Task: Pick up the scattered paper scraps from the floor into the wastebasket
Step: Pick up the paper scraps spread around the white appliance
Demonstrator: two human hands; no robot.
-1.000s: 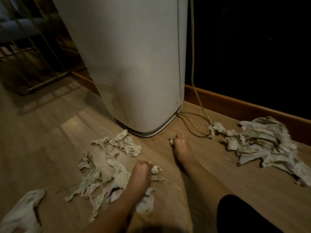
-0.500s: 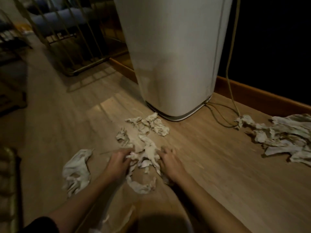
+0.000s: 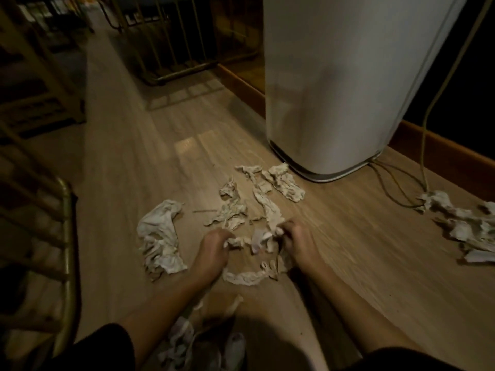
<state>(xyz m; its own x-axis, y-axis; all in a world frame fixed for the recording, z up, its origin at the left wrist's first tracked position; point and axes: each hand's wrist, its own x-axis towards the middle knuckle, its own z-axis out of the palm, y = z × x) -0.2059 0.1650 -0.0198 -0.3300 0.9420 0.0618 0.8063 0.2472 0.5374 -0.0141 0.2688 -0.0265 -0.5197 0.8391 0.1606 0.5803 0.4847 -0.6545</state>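
Crumpled pale paper scraps [image 3: 263, 192] lie scattered on the wooden floor [image 3: 128, 162] in front of me. My left hand [image 3: 213, 249] and my right hand [image 3: 297, 241] are both low on the floor, fingers curled around scraps between them. A larger crumpled piece [image 3: 160, 236] lies to the left of my left hand. A thin strip [image 3: 246, 277] lies just below my hands. Another heap of scraps [image 3: 466, 226] sits at the far right. More scraps [image 3: 187, 344] show near the bottom edge. No wastebasket can be identified for certain.
A tall white appliance [image 3: 348, 84] stands on the floor beyond the scraps, with cords [image 3: 423, 145] trailing beside it. A metal rack [image 3: 182, 44] stands at the back. A brass-coloured rail [image 3: 65, 236] runs along the left. A wooden skirting board [image 3: 439, 148] borders the right.
My view has swung left and the scraps now sit nearer the centre. My right hand came from near the appliance to the pile; both hands have closed on scraps.
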